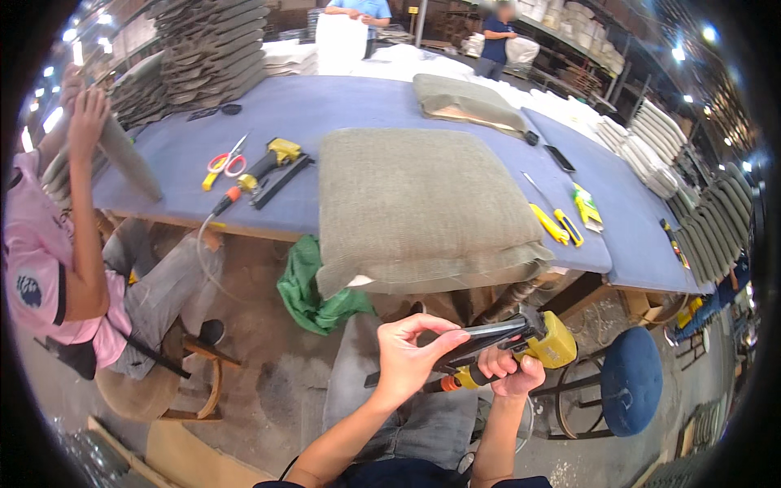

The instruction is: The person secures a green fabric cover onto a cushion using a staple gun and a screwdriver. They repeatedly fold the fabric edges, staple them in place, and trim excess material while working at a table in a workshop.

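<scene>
Above my lap, my right hand is wrapped round the handle of a yellow and black staple gun, which is tilted with its magazine facing up. My left hand pinches, thumb against fingers, a grey strip of staples lying along the magazine. A dark bar of the magazine pokes out past the left hand. Just beyond, at the table's front edge, lies a cushion covered in grey-green fabric, its loose hem overhanging the edge.
On the blue-topped table are another staple gun with an air hose, scissors, yellow-handled tools and a phone. A co-worker sits at left, handling a cushion. A blue stool stands at right.
</scene>
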{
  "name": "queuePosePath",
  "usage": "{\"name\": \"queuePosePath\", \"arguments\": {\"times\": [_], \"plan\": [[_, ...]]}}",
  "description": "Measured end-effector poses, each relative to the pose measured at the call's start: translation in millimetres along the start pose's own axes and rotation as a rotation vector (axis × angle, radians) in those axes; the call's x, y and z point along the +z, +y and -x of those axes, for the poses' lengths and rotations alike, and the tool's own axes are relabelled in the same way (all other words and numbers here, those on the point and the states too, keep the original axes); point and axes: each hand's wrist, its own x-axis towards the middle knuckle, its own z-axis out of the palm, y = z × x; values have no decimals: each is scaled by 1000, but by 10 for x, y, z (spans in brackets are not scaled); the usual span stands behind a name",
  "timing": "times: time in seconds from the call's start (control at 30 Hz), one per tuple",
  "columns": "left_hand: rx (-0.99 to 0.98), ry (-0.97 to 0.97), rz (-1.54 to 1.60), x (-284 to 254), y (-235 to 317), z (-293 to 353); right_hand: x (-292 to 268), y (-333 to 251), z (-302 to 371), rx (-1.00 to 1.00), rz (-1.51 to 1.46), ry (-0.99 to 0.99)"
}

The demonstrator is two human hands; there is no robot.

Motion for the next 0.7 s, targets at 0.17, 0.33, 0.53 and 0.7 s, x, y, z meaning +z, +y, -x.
{"name": "queuePosePath", "arguments": {"times": [0.17, 0.33, 0.53, 0.7], "plan": [[-45, -6, 83, -27, -111, 84, -64, 183, 5, 15, -69, -38], [15, -207, -122, 50, 16, 38, -251, 99, 79, -52, -186, 34], [-269, -411, -503, -648, -220, 303, -425, -182, 27, -181, -320, 55], [-53, -535, -518, -142, -250, -93, -320, -290, 101, -171, -85, 15]]}}
